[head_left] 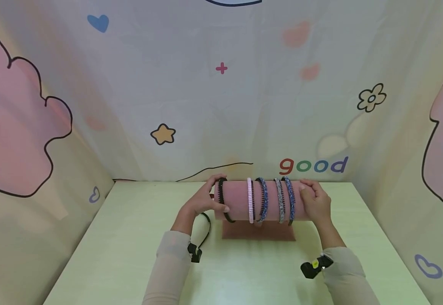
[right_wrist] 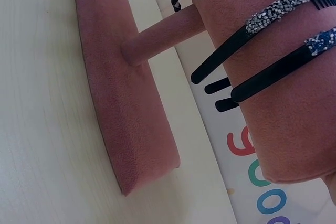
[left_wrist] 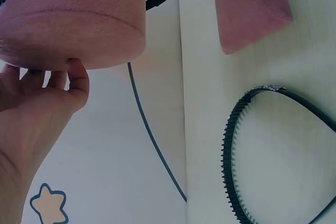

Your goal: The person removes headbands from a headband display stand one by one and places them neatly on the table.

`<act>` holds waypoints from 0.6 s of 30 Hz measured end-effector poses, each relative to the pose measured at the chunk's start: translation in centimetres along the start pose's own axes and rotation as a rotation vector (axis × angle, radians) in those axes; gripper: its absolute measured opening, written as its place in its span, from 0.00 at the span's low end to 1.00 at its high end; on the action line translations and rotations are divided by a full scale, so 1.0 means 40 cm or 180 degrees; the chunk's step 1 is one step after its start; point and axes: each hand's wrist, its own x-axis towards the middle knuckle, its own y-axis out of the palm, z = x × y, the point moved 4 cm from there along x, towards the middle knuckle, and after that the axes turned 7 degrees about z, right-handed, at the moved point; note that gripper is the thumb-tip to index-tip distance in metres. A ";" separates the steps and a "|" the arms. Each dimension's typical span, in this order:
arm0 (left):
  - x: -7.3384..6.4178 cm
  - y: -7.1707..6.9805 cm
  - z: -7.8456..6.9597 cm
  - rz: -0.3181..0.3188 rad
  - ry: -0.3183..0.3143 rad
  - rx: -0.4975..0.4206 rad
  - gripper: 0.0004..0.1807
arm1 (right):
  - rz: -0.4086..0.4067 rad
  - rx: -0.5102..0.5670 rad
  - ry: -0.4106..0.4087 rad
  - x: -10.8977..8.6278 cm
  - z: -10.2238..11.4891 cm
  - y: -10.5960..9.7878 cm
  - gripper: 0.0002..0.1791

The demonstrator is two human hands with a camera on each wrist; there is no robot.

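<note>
Plainly, the left hand (head_left: 205, 198) grips the left end of the pink roll (head_left: 239, 201), the right hand (head_left: 317, 203) its right; headbands (head_left: 264, 203) straddle it, its base (head_left: 259, 233) below. Probably light and velvety, it should handle best by those ends.
</note>
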 end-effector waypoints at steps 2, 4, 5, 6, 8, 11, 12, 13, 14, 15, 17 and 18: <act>0.000 0.002 0.002 0.0001 0.0059 -0.0054 0.53 | 0.0008 0.0002 0.0008 0.000 -0.001 0.001 0.15; -0.001 0.003 0.003 0.0015 0.0112 -0.0046 0.55 | 0.0021 0.0010 0.0023 0.000 -0.001 0.002 0.15; 0.000 0.003 0.004 0.0029 0.0126 -0.0038 0.56 | 0.0027 0.0015 0.0035 0.000 -0.002 0.002 0.15; 0.000 0.003 0.004 0.0034 0.0143 -0.0011 0.56 | 0.0041 0.0016 0.0042 -0.001 -0.001 0.002 0.16; 0.001 0.001 0.004 0.0026 0.0166 0.0063 0.58 | 0.0063 0.0019 0.0051 -0.001 0.000 0.002 0.16; 0.003 0.001 0.007 0.0054 0.0203 0.0058 0.58 | 0.0078 0.0011 0.0087 -0.002 0.000 0.000 0.16; 0.006 -0.001 0.012 0.0050 0.0209 0.0033 0.58 | 0.0082 0.0009 0.0099 -0.001 -0.001 0.000 0.17; 0.009 -0.003 0.020 0.0041 0.0209 0.0035 0.58 | 0.0082 0.0012 0.0111 -0.001 -0.002 -0.001 0.17; 0.012 -0.006 0.029 0.0033 0.0198 0.0042 0.58 | 0.0085 0.0018 0.0121 -0.001 -0.003 -0.001 0.17; 0.015 -0.008 0.038 0.0027 0.0185 0.0054 0.57 | 0.0082 0.0019 0.0131 -0.001 -0.004 -0.001 0.17; 0.021 -0.015 0.058 0.0008 0.0135 0.0092 0.57 | 0.0079 0.0025 0.0134 -0.001 -0.005 0.000 0.17; 0.025 -0.019 0.068 0.0002 0.0106 0.0106 0.58 | 0.0079 0.0032 0.0133 -0.001 -0.005 0.000 0.17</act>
